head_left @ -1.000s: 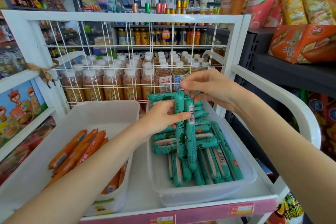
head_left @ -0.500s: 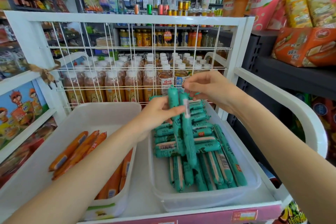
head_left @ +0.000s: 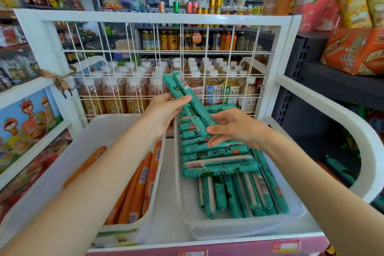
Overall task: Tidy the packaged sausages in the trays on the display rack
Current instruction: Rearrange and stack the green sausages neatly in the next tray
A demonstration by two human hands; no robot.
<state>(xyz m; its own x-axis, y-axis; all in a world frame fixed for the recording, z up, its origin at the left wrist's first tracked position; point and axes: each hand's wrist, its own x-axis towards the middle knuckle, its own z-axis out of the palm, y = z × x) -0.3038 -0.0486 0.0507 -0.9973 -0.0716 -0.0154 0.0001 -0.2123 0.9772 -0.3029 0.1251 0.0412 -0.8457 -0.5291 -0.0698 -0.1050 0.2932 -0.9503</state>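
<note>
My left hand (head_left: 166, 110) grips two green packaged sausages (head_left: 187, 100) and holds them tilted above the clear right tray (head_left: 239, 228), their upper ends pointing up and to the left. At their lower ends my right hand (head_left: 234, 129) curls its thumb and fingers round them. Several more green sausages (head_left: 218, 164) lie in this tray, some crosswise at the back and some lengthwise at the front. The white left tray (head_left: 83, 151) holds several orange sausages (head_left: 137, 191), partly hidden by my left forearm.
Both trays sit on the top shelf of a white display rack (head_left: 291, 89) with a wire-grid back (head_left: 158, 56). Bottled drinks (head_left: 212, 89) stand behind the grid. Snack packages (head_left: 353, 50) fill dark shelving on the right. A pink price strip (head_left: 228, 249) runs along the shelf's front edge.
The two green sausages rose out of the tray and tipped, tops to the left. My right hand moved from their top ends down to their lower ends.
</note>
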